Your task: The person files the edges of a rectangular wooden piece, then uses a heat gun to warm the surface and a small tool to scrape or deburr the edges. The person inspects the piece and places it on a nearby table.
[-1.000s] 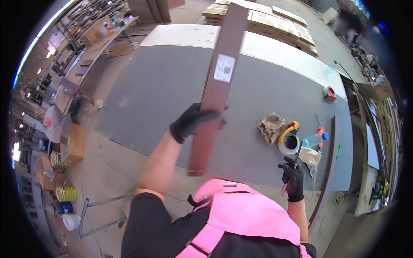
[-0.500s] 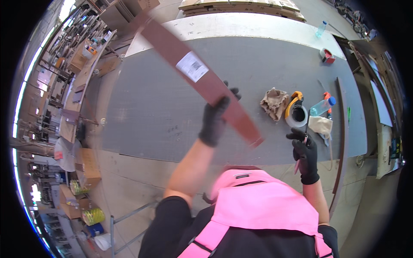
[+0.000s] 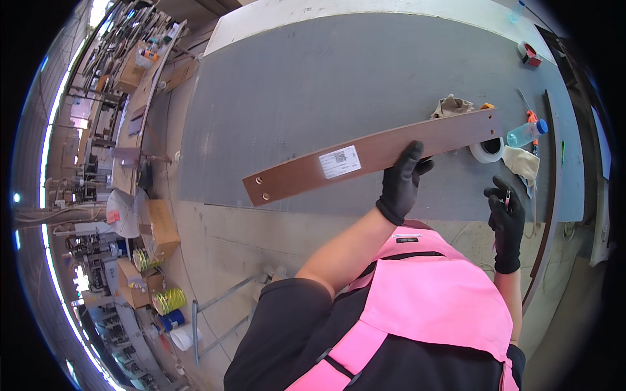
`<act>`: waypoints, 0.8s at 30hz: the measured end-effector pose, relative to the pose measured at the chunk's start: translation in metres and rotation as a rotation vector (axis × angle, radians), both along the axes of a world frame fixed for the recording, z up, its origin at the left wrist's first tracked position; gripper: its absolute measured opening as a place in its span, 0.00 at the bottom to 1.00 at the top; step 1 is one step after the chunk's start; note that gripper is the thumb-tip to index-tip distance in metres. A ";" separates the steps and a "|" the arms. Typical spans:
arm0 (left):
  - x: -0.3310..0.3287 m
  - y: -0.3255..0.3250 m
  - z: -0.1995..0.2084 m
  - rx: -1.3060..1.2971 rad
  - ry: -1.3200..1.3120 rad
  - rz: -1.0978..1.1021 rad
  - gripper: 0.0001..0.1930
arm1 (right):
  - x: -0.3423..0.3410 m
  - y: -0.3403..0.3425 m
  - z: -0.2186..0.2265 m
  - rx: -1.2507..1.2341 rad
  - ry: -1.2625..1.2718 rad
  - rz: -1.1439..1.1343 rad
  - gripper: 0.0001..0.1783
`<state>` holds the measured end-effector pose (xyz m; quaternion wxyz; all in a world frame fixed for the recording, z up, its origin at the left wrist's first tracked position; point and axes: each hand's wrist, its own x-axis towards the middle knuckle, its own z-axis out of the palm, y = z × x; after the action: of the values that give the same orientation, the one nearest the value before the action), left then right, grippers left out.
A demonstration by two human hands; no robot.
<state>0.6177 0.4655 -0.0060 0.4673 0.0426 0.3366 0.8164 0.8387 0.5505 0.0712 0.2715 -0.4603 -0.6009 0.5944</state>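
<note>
Crosswise, a brown board (image 3: 377, 156) in the left grip (image 3: 400, 184), longer part leftward.

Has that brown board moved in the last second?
Yes. Judged against the grey table, the board in the left hand has swung nearly crosswise; its right end now partly covers the white roll.

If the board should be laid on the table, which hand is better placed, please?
Left, probably: the left hand grips the board above the table. The right hand is apart from the board and holds a thin pink thing.
</note>
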 end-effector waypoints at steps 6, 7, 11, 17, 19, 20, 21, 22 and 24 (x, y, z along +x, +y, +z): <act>0.000 0.002 0.002 -0.042 0.037 0.042 0.13 | 0.000 -0.003 -0.004 -0.013 -0.059 0.041 0.23; -0.002 0.002 0.003 -0.048 0.038 0.051 0.14 | -0.001 -0.003 -0.004 -0.006 -0.058 0.051 0.23; -0.004 0.000 0.007 -0.065 0.056 0.085 0.15 | -0.007 -0.004 -0.004 0.002 -0.072 0.077 0.22; -0.009 -0.002 0.010 -0.109 0.064 0.099 0.15 | -0.015 -0.004 -0.004 -0.017 -0.086 0.115 0.23; -0.011 -0.003 0.010 -0.121 0.059 0.116 0.16 | -0.016 -0.003 -0.004 -0.028 -0.076 0.118 0.23; -0.011 -0.002 0.010 -0.122 0.059 0.129 0.18 | -0.017 -0.003 -0.004 -0.035 -0.071 0.119 0.23; -0.012 -0.002 0.010 -0.123 0.061 0.142 0.19 | -0.017 -0.003 -0.005 -0.040 -0.077 0.118 0.23; -0.012 -0.002 0.011 -0.126 0.054 0.142 0.19 | -0.017 -0.003 -0.005 -0.046 -0.082 0.116 0.23; -0.013 -0.002 0.010 -0.127 0.049 0.143 0.19 | -0.017 -0.003 -0.005 -0.053 -0.092 0.115 0.23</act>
<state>0.6046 0.4639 0.0042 0.4012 0.0087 0.4012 0.8234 0.8214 0.5476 0.0659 0.1966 -0.4590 -0.6221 0.6030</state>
